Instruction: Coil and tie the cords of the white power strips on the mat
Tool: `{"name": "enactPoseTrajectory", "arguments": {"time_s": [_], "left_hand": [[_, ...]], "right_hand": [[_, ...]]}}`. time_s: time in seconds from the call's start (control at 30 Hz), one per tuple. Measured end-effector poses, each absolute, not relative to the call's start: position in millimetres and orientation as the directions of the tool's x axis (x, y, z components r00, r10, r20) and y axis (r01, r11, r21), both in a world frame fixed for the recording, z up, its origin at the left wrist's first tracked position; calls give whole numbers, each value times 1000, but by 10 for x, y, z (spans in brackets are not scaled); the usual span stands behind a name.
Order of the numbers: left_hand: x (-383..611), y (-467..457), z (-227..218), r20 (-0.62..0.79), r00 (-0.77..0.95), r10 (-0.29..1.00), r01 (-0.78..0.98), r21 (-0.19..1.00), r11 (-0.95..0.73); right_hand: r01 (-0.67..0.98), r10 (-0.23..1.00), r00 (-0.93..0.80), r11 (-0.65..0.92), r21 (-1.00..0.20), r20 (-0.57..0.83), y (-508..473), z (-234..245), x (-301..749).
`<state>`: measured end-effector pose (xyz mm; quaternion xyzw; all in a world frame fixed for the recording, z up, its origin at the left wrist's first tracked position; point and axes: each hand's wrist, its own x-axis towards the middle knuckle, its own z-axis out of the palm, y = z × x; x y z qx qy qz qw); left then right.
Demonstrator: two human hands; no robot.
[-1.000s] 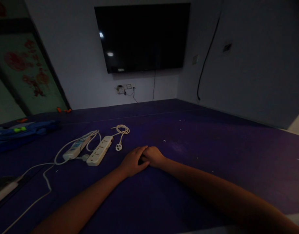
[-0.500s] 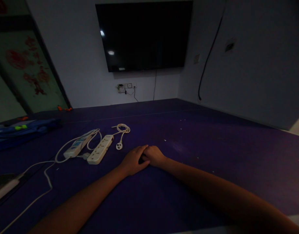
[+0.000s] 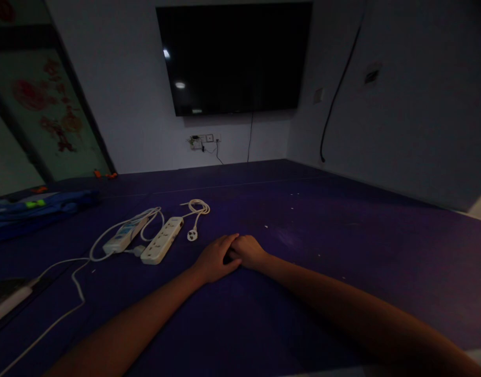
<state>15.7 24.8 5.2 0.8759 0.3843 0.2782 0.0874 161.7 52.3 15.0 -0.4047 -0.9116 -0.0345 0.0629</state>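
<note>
My left hand and my right hand are clasped together low over the dark purple surface. The left fingers lie over the right hand's curled fingers, and the left thumb reaches beneath them. No object shows in either hand; the inside of the clasp is shaded. Nearest to them, on the left, a white plug lies on the surface, its prongs showing. Its coiled white cord runs to a white power strip. Beside that rests a second power strip with a blue-marked face and a looped cable.
A white cable trails to the lower left, near another white strip at the left edge. Blue cloth lies at the far left. A television hangs above wall sockets. A black cable dangles on the right wall.
The view has shifted very slightly. The hands stay clasped in the same place, and the power strips and plug lie as before.
</note>
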Motion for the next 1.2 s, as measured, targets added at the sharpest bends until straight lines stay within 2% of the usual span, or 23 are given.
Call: {"name": "enactPoseTrajectory", "arguments": {"time_s": [1.2], "left_hand": [[168, 236, 57, 422, 548, 722, 631, 358, -688]], "right_hand": [[738, 728, -669, 675, 11, 149, 523, 157, 1622]]}}
